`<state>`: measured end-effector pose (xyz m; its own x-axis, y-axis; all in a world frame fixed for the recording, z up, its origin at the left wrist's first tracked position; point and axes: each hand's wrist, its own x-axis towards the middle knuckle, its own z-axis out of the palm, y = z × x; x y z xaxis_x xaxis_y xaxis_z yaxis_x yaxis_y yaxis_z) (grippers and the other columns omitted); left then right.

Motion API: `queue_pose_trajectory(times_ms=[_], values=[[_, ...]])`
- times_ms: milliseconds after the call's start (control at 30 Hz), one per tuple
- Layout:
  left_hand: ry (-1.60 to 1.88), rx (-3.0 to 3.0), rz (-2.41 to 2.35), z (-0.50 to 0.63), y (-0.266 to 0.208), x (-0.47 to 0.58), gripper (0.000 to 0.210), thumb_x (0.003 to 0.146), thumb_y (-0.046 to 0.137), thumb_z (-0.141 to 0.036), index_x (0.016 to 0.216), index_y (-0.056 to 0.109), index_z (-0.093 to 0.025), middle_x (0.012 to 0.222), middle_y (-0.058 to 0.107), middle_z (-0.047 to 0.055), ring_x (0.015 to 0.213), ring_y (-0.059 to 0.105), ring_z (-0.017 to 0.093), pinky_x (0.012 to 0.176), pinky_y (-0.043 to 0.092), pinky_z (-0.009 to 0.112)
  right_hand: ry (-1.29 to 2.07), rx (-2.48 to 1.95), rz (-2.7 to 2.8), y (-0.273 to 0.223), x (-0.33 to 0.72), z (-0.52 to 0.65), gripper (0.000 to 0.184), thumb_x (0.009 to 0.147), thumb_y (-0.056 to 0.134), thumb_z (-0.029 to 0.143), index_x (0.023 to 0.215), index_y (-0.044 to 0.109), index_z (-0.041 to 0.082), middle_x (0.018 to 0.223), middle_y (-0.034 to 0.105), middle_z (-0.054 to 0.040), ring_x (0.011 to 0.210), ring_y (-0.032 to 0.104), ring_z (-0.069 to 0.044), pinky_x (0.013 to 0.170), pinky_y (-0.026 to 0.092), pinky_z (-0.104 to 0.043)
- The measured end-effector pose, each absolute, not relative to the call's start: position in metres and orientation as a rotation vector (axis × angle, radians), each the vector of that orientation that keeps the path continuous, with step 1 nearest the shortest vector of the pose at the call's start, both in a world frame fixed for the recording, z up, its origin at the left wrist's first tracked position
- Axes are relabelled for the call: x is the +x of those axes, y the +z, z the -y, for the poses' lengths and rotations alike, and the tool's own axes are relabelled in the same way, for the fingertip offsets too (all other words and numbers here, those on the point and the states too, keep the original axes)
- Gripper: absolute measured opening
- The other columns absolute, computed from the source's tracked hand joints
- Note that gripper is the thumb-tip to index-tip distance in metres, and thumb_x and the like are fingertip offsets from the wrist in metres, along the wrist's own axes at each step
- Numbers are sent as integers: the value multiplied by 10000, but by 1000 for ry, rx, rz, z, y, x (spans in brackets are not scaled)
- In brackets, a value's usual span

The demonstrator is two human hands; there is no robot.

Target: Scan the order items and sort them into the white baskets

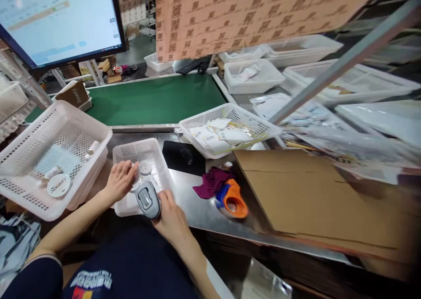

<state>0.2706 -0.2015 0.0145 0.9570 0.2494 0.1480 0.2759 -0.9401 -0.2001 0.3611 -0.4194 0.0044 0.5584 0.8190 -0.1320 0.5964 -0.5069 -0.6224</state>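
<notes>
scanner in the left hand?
No, the grey scanner is gripped by the right hand, while the left hand rests in the small white basket.

Right hand (171, 215) grips scanner (148, 199) (grey) over small basket (131, 152).

A warehouse packing station: green conveyor belt (154, 99), white baskets (55, 154), flattened cardboard (315, 198).
</notes>
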Motion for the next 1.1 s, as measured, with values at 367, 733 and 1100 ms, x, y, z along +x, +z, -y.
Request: queue_pose_trajectory(times_ms=[367,733,1100], values=[[-21,-2891,1058,86,94,143,451,987,649,-465,1324,682,-166,1275,722,175,1205,670,385,1062,543,514,427,-2165,854,-59,379,468,300,914,613,328,1194,568,228,1171,605,-104,1016,710,-323,774,530,-384],[270,-2709,1403,66,77,102,560,822,671,-243,1361,662,-91,1438,607,264,1376,556,442,1143,478,523,456,-2021,1205,-57,371,439,367,908,591,231,1269,528,236,1246,605,-110,1039,704,-313,784,531,-381],[-1604,-3843,2173,141,90,193,725,881,380,-598,1368,647,-132,1317,745,196,1276,683,422,980,599,595,569,-2005,1201,-21,349,426,278,856,659,141,1098,541,214,1185,589,-106,1020,686,-302,816,517,-367]])
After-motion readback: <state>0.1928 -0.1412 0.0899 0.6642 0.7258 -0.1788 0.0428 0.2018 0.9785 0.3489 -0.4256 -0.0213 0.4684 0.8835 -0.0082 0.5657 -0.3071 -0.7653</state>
